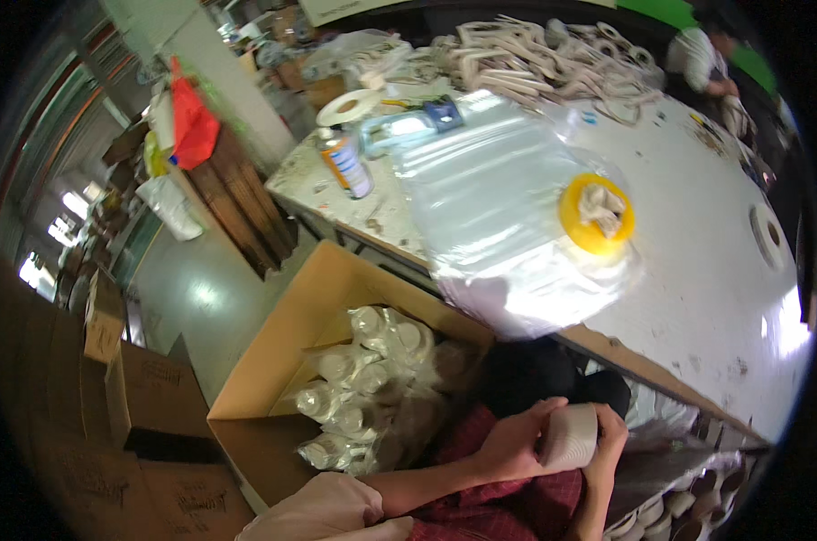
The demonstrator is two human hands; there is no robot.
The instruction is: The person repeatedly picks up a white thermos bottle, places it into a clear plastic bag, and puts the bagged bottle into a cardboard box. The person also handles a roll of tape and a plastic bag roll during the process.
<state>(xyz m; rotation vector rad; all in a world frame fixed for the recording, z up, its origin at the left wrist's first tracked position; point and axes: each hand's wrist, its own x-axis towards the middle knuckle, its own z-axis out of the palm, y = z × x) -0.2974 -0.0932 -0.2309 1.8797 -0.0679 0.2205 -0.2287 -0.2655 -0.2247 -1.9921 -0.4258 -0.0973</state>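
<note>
My left hand [517, 436] and my right hand [609, 439] hold a ribbed off-white roll [572, 438] between them, above my lap. The left fingers grip its left side and the right hand covers its right side. Left of my knees stands an open cardboard box [263, 365]. Several plastic-wrapped rolls [354, 419] lie inside it. On the white table [679, 270] in front of me lies a stack of clear plastic bags [489, 196], its near end overhanging the edge. A yellow ring [571, 223] with a crumpled white cloth [601, 208] in it rests on the bags.
A spray can [346, 166], a bluish plastic bottle [402, 130] and piled off-white straps [517, 61] are on the table. A white roll [768, 237] lies at right. More rolls [679, 504] sit low at right. Another person [696, 64] is beyond the table. Cartons [165, 399] stand left.
</note>
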